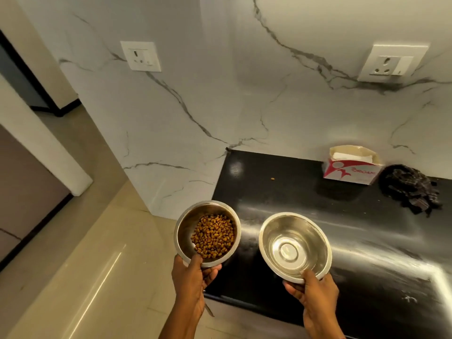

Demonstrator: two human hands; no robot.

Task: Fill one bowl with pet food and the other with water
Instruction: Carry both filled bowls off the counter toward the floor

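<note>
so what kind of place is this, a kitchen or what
Probably a home kitchen: a black countertop meets a marble-look wall with a power socket, and a kibble bowl and a second steel bowl are held at its edge.

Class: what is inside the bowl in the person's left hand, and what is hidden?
Brown pet food lies in the left bowl, heaped toward its right, bare steel at left. The food covers the base below; the thumb of the left hand hides part of the near rim.

Open black counter [305, 199] lies beyond both bowls; tissue box [352, 167] and dark cloth [411, 188] crowd its far-right wall.
</note>
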